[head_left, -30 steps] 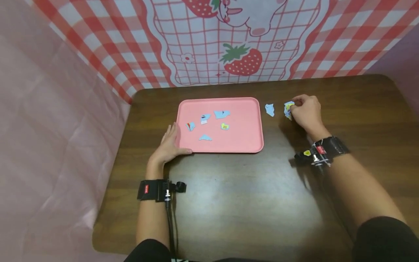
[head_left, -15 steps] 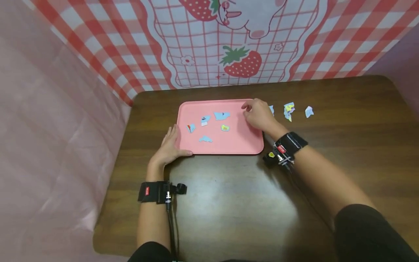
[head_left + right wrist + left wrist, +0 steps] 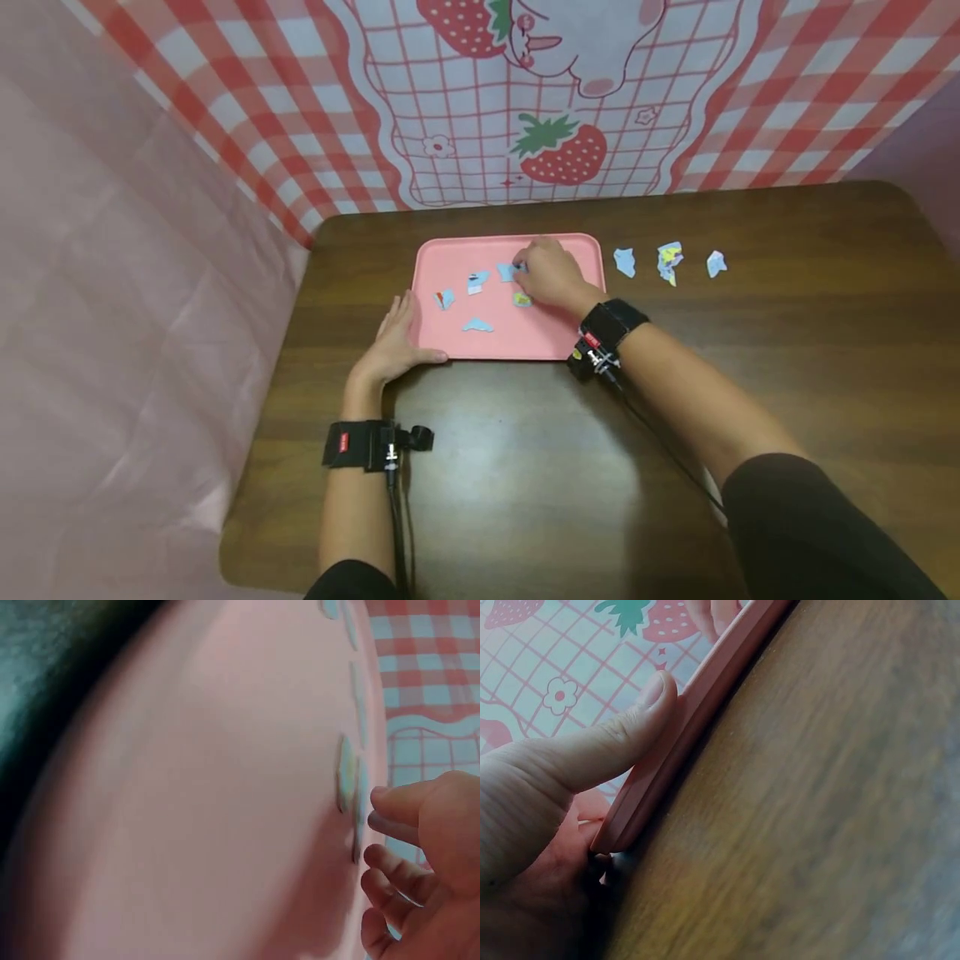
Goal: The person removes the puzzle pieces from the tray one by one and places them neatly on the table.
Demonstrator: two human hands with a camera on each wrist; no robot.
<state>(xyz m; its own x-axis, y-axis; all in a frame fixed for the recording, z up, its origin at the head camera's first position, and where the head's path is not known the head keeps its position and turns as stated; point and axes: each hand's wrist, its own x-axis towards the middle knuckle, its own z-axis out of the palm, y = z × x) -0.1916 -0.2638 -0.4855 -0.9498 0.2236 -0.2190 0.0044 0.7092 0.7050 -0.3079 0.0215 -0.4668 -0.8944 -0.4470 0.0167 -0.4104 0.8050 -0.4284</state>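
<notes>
A pink tray (image 3: 510,346) carries several flat, irregular light-blue pieces. My left hand (image 3: 390,342) rests at its near left corner, fingers straight along the left side and thumb along the front rim (image 3: 671,727). Over the tray's right half, my right hand (image 3: 553,271) reaches to a blue piece (image 3: 505,272), partly covering it. In the right wrist view, the loosely bent fingers (image 3: 390,802) are at that piece, with nothing visible held. A yellow-marked piece (image 3: 522,299) lies just below this hand. Further left are a red-marked piece (image 3: 445,299), a blue-and-white piece (image 3: 476,282) and a low blue piece (image 3: 477,326).
On the wooden table (image 3: 480,467), right of the tray, lie a blue piece (image 3: 624,262), a yellow-and-blue joined cluster (image 3: 669,263) and a small pale piece (image 3: 716,263). A strawberry-patterned cloth (image 3: 562,150) hangs behind. Each wrist wears a strapped, cabled camera.
My right hand has left the yellow-and-blue cluster and travelled left, over the tray's right rim, to the upper blue piece. My left hand keeps its place on the tray.
</notes>
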